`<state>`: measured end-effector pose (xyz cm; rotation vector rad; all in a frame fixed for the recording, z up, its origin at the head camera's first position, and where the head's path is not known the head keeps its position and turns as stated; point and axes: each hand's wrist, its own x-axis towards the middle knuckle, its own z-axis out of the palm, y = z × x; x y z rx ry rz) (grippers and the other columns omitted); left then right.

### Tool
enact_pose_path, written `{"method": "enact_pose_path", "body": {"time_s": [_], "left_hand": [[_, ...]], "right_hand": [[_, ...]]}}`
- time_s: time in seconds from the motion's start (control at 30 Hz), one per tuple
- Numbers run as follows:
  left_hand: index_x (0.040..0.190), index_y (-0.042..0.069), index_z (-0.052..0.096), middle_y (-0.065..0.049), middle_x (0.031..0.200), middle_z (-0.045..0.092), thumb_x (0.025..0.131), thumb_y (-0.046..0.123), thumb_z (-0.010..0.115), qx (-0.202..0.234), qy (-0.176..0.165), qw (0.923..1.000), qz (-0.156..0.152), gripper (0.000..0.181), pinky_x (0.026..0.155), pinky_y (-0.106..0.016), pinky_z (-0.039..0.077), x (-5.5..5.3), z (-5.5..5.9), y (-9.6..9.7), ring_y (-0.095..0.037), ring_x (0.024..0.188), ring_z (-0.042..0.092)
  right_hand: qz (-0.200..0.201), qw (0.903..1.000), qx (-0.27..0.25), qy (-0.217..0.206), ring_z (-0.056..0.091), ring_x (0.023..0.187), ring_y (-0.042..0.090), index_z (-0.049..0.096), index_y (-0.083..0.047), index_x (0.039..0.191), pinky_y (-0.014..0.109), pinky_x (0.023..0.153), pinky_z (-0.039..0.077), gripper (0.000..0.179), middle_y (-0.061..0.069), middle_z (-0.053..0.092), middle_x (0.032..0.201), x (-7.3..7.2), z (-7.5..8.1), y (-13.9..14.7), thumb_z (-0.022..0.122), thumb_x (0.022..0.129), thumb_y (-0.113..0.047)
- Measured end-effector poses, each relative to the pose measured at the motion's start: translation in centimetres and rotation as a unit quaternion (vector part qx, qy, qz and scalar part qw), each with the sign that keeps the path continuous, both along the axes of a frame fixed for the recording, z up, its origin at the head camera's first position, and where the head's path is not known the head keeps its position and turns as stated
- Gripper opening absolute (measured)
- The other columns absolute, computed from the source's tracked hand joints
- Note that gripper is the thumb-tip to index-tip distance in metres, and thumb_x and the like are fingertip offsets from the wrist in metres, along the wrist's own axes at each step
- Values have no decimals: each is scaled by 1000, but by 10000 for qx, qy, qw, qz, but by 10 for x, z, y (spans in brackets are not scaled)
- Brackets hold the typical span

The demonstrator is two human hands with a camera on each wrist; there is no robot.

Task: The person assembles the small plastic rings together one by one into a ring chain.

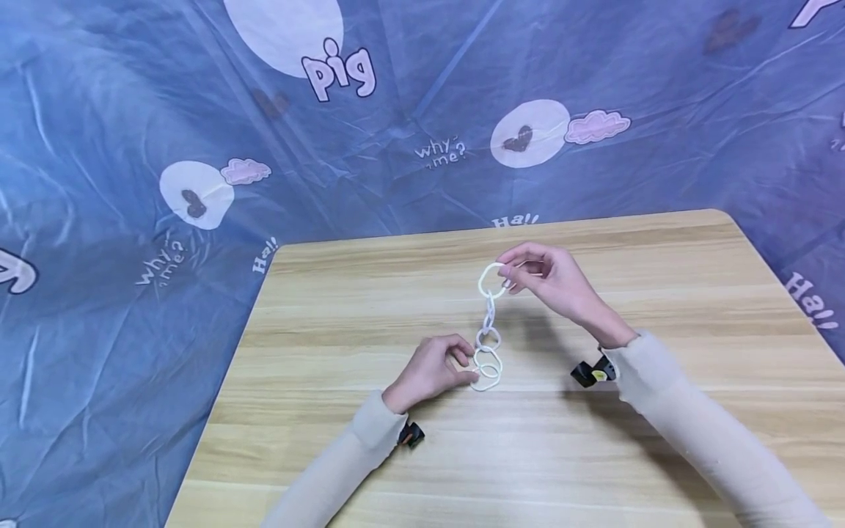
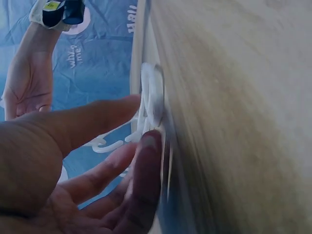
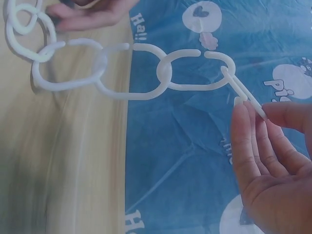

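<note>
A chain of white plastic C-shaped links hangs down from my right hand, which pinches the top link between thumb and fingertips. Small gaps show in several links in the right wrist view. At the lower end, the bottom links lie bunched and overlapping on the table. My left hand is beside them, low over the wood. Its thumb and index finger stand apart at the links' left edge, and the thumb tip appears to touch the lowest one.
Beneath both hands is a light wood-grain table with rounded far corners. A blue printed cloth hangs behind it and along its sides. Black wrist cameras are strapped under the sleeves.
</note>
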<state>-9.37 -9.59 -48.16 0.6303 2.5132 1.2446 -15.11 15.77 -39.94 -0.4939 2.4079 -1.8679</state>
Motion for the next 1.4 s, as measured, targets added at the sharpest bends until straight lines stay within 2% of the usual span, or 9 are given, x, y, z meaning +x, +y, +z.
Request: {"method": "enact_pose_path", "body": {"time_s": [0.1, 0.2, 0.23, 0.37, 0.47, 0.67, 0.83, 1.07, 1.4], "left_hand": [[105, 10, 75, -1, 85, 77, 79, 15, 91, -388, 224, 9990, -72, 31, 89, -24, 52, 0, -1, 2, -2, 69, 62], [104, 12, 75, 2, 82, 75, 79, 15, 90, -562, 317, 9979, -63, 29, 93, -29, 51, -1, -2, 4, -3, 71, 63], [103, 12, 75, 2, 82, 75, 80, 15, 90, -582, 336, 9977, -61, 28, 93, -27, 51, -1, -3, 4, -3, 71, 62], [99, 11, 76, 1, 80, 74, 83, 11, 87, -538, 302, 9981, -50, 20, 74, -19, 51, -1, -4, 5, -1, 68, 60], [97, 10, 77, 1, 79, 74, 85, 8, 83, -496, 281, 9984, -2, 14, 69, -16, 49, -1, -4, 6, 0, 65, 58], [92, 10, 76, 1, 77, 72, 84, 4, 76, -519, 366, 9977, 218, 10, 66, -15, 47, -1, -5, 6, 0, 64, 55], [88, 9, 75, 0, 75, 69, 82, 0, 71, -678, 463, 9958, 397, 11, 63, -16, 47, -1, -5, 5, -2, 65, 53], [86, 10, 72, 2, 75, 67, 83, 3, 73, -858, 371, 9948, 398, 8, 63, -17, 48, 1, -4, 4, -4, 64, 53], [85, 10, 70, 1, 76, 68, 79, 4, 76, -896, 237, 9946, 478, 11, 62, -18, 48, 4, -2, 3, -6, 66, 55]], "right_hand": [[-52, 10000, -21, -10, 76, 76, 14, 67, 8, 120, 32, 75, 68, 26, -12, 77, 90, 0, 1, 4, 69, 100, -10], [-110, 9999, -23, -27, 76, 77, 14, 67, 7, 119, 33, 76, 68, 26, -11, 77, 90, 1, 2, 8, 70, 100, -10], [-127, 9999, -23, -40, 77, 78, 15, 67, 7, 120, 33, 76, 68, 27, -11, 77, 90, 1, 2, 9, 70, 100, -10], [-209, 9998, 16, -69, 77, 80, 20, 67, 6, 120, 34, 77, 68, 27, -10, 77, 91, 3, 4, 14, 71, 100, -12], [-257, 9996, 62, -49, 77, 81, 19, 67, 5, 119, 31, 77, 67, 27, -10, 78, 92, 3, 5, 17, 71, 100, -13], [-372, 9993, 104, -22, 76, 78, 11, 66, 6, 120, 32, 76, 67, 29, -11, 78, 91, 2, 5, 22, 71, 100, -14], [-491, 9987, 128, 11, 76, 78, 15, 68, 4, 119, 33, 76, 67, 26, -12, 77, 90, 2, 5, 26, 71, 100, -13], [-635, 9979, 134, 8, 77, 80, 17, 69, 3, 119, 32, 76, 67, 27, -12, 78, 91, 7, 10, 31, 72, 100, -16], [-725, 9969, 170, 240, 77, 79, 18, 70, 2, 120, 28, 75, 67, 27, -13, 79, 95, 12, 19, 44, 71, 101, -16]]}}
